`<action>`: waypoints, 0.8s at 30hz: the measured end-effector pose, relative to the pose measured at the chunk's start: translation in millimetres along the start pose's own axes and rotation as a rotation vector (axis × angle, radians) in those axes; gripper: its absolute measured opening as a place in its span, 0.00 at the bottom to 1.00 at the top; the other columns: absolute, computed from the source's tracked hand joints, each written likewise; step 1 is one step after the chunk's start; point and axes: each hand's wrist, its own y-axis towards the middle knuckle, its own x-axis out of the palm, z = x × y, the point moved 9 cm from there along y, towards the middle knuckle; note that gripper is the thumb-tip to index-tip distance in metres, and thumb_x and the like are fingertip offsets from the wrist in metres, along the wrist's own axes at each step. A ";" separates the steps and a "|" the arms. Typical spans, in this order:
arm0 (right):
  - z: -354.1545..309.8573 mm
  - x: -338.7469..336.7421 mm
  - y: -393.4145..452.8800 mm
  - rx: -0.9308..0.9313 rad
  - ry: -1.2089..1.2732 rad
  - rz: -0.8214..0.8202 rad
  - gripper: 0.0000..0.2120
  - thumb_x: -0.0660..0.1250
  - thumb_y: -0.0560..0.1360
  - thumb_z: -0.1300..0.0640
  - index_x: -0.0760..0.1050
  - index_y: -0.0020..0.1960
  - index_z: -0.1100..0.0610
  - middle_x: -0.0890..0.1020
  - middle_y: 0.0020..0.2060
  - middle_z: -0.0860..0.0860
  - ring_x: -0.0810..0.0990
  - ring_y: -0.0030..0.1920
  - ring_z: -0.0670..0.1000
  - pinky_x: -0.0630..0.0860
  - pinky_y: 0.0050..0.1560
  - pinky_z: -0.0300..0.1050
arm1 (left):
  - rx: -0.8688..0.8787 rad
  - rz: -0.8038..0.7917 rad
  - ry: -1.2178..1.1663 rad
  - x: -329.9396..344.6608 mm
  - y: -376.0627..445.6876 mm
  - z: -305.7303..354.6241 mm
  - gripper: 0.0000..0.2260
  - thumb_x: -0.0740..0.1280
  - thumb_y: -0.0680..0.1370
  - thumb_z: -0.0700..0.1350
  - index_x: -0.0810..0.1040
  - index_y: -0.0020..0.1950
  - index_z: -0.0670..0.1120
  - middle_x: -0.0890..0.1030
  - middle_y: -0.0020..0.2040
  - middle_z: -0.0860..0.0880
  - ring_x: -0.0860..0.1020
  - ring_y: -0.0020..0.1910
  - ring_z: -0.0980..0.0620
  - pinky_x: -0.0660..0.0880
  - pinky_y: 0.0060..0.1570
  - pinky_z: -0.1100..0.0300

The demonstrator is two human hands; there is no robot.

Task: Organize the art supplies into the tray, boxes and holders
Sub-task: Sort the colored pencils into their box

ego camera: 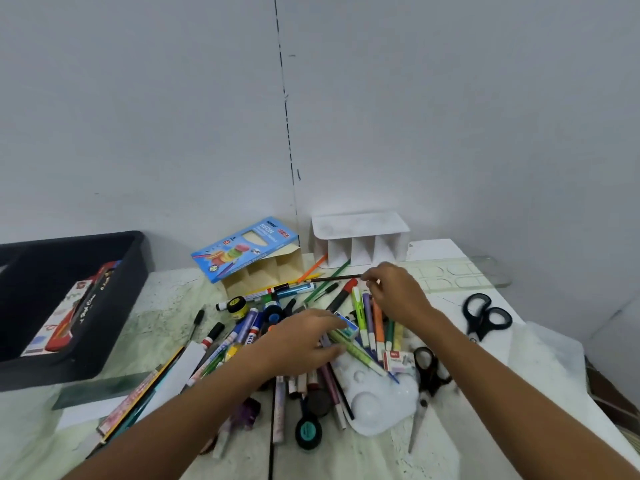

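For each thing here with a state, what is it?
black tray: holds a few packs
blue pencil box: flap open
white holder: on its side, slots empty
right hand: pinching a thin brown stick
left hand: fingers spread over the pen pile
black scissors: closed

Left hand (308, 336) palm down, fingers spread flat, right hand (394, 292) ahead, fingertips pinched together

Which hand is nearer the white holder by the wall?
Right. The right hand is just in front of the white holder, pinching a thin brown stick; the left hand lies farther back over the pen pile.
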 end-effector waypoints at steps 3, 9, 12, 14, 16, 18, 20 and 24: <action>9.9 22.2 39.4 0.010 -0.035 -0.092 0.12 0.63 0.79 0.60 0.80 0.60 0.55 0.78 0.54 0.53 0.78 0.54 0.55 0.74 0.53 0.47 | -0.079 0.169 -0.226 -17.8 1.0 -21.1 0.19 0.64 0.77 0.55 0.78 0.64 0.48 0.80 0.59 0.54 0.76 0.57 0.59 0.74 0.58 0.57; 19.8 55.8 65.1 -0.019 -0.254 -0.182 0.07 0.67 0.76 0.55 0.81 0.53 0.53 0.73 0.45 0.51 0.78 0.46 0.56 0.71 0.43 0.45 | -0.308 0.438 -0.636 -44.5 6.0 -67.8 0.04 0.70 0.77 0.41 0.82 0.50 0.43 0.84 0.44 0.48 0.81 0.42 0.51 0.78 0.42 0.64; 27.4 54.6 66.3 -0.015 -0.322 -0.163 0.05 0.66 0.76 0.58 0.79 0.51 0.56 0.75 0.47 0.52 0.78 0.46 0.56 0.70 0.41 0.44 | -0.432 0.470 -0.843 -44.4 9.8 -82.9 0.03 0.68 0.78 0.39 0.81 0.49 0.41 0.83 0.42 0.38 0.80 0.37 0.49 0.76 0.32 0.63; 29.0 49.0 64.8 0.002 -0.316 -0.151 0.05 0.64 0.77 0.60 0.77 0.51 0.57 0.77 0.48 0.52 0.78 0.46 0.54 0.69 0.41 0.44 | -0.524 0.488 -0.979 -39.5 11.0 -92.4 0.03 0.68 0.77 0.37 0.80 0.49 0.38 0.81 0.45 0.35 0.78 0.37 0.50 0.74 0.29 0.63; 21.9 35.7 63.2 0.007 -0.168 -0.103 0.04 0.63 0.78 0.60 0.77 0.50 0.57 0.78 0.47 0.52 0.77 0.45 0.52 0.70 0.42 0.44 | -0.591 0.488 -1.069 -35.2 12.8 -96.7 0.04 0.67 0.77 0.37 0.79 0.50 0.37 0.80 0.45 0.38 0.77 0.37 0.51 0.72 0.28 0.63; 1.5 21.7 58.6 -0.019 0.103 -0.088 0.03 0.65 0.78 0.60 0.77 0.47 0.55 0.79 0.43 0.50 0.76 0.42 0.48 0.71 0.42 0.43 | -0.568 0.462 -1.123 -33.5 20.5 -92.1 0.06 0.68 0.78 0.40 0.80 0.53 0.41 0.80 0.49 0.43 0.78 0.43 0.51 0.75 0.32 0.62; -28.9 18.3 50.0 -0.078 0.298 -0.169 0.06 0.67 0.77 0.61 0.77 0.44 0.52 0.79 0.39 0.47 0.75 0.39 0.45 0.69 0.41 0.39 | -0.478 0.481 -1.175 -36.5 28.9 -82.7 0.09 0.67 0.80 0.46 0.78 0.59 0.48 0.80 0.55 0.48 0.79 0.52 0.52 0.80 0.44 0.57; -62.7 26.9 46.6 -0.132 0.508 -0.277 0.06 0.68 0.76 0.62 0.81 0.45 0.53 0.80 0.34 0.42 0.77 0.33 0.42 0.71 0.38 0.35 | -0.413 0.760 -1.328 -58.9 23.1 -82.7 0.09 0.60 0.83 0.45 0.79 0.53 0.45 0.83 0.53 0.47 0.81 0.55 0.51 0.79 0.55 0.55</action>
